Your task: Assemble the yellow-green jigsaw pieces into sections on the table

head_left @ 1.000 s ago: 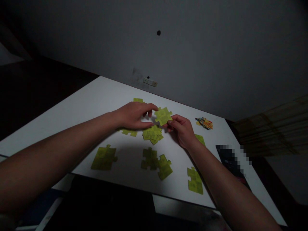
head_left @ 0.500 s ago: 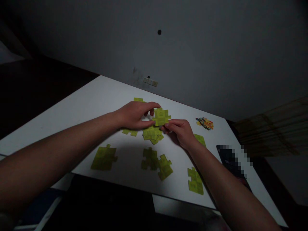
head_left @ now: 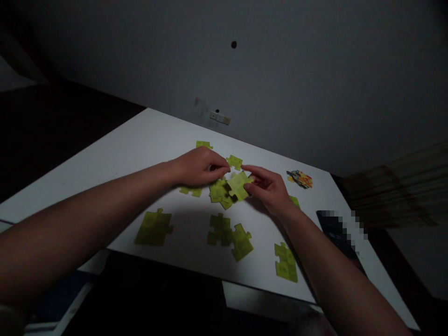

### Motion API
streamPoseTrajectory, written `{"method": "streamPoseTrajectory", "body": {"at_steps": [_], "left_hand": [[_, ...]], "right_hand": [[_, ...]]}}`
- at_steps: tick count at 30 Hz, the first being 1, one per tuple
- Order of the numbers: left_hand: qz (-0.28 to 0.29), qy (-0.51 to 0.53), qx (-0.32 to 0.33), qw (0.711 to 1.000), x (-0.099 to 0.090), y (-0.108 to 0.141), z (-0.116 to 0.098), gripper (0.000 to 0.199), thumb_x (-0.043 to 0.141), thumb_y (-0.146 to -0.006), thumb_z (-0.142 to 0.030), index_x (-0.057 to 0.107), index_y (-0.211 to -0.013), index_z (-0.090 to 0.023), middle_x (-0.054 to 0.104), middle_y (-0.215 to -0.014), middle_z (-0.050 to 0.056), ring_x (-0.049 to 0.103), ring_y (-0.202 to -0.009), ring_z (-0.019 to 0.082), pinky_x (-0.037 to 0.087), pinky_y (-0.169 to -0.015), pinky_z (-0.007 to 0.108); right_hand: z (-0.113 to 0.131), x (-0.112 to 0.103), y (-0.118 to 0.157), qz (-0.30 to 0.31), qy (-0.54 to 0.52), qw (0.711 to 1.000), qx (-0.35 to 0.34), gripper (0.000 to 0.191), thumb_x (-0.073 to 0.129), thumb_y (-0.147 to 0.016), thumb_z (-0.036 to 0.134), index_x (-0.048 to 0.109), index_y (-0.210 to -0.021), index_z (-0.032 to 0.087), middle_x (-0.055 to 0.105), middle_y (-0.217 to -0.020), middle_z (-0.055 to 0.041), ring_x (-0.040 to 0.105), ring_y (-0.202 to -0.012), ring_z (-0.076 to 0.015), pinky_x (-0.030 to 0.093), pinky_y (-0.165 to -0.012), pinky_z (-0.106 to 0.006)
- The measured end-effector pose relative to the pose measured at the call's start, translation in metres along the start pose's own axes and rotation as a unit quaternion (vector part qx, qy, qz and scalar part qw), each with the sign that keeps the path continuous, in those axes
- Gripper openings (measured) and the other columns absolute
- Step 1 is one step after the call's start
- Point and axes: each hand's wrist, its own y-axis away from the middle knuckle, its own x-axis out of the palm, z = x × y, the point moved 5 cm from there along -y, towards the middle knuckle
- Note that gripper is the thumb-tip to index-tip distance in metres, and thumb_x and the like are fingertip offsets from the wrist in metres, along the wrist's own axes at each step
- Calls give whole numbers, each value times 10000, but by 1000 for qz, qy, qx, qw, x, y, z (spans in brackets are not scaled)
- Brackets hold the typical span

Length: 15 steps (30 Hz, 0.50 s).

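Observation:
My right hand is closed on a yellow-green puzzle piece, pinching its right edge, with the piece tilted up off the table. My left hand is beside it, thumb and forefinger drawn together, and no piece shows between them. Just below both hands lies a pile of yellow-green puzzle pieces, partly covered by the held piece. Behind the fingertips is another puzzle piece. One more piece peeks out from under my left wrist.
On the white table, a large puzzle piece, a touching pair of pieces and a piece lie along the near side. A colourful heap sits at the back right, near a dark blurred-out item. A wall stands behind.
My left hand has let go of the puzzle piece and closed its fingers. The right hand keeps the piece, now turned and slightly lower and to the right. The piece behind has come into view.

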Motion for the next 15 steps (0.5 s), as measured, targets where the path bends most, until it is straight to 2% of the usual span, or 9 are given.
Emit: {"method": "streamPoseTrajectory", "body": {"at_steps": [3,6,8,10,15], "left_hand": [[16,-16,-15,1000,0,1,10,252,684,-1057,-286,936,-1064,-278,913,-959,47,825,-836,229,624,-843,368],[42,-38,-20,998,3,3,12,266,682,-1027,-274,938,-1096,-262,921,-1000,58,837,-894,244,612,-857,367],[62,-41,-27,997,5,3,10,279,696,-1016,-282,937,-1154,-253,918,-1014,62,835,-912,252,602,-866,370],[90,-35,-33,995,8,3,7,315,731,-1017,-326,924,-1250,-239,911,-1055,74,830,-940,259,596,-893,374],[149,-36,-8,988,16,4,1,648,876,-977,-585,834,-1476,-173,852,-1343,177,794,-1193,333,577,-1071,415]], "right_hand": [[6,9,11,157,46,986,41,245,983,-873,490,919,-945,265,625,-613,49,427,-529,-135,316,-530,-296],[9,20,23,256,47,962,82,287,1013,-859,483,843,-853,252,719,-673,22,517,-544,-136,381,-546,-287],[9,26,29,279,43,953,111,342,1016,-857,492,771,-841,255,730,-676,25,561,-555,-145,418,-566,-288],[8,30,32,292,67,946,124,392,1019,-852,492,703,-837,260,676,-626,55,537,-538,-140,394,-557,-283],[19,36,30,292,201,934,36,433,1027,-840,413,624,-786,264,583,-624,88,472,-558,-122,326,-573,-292]]}}
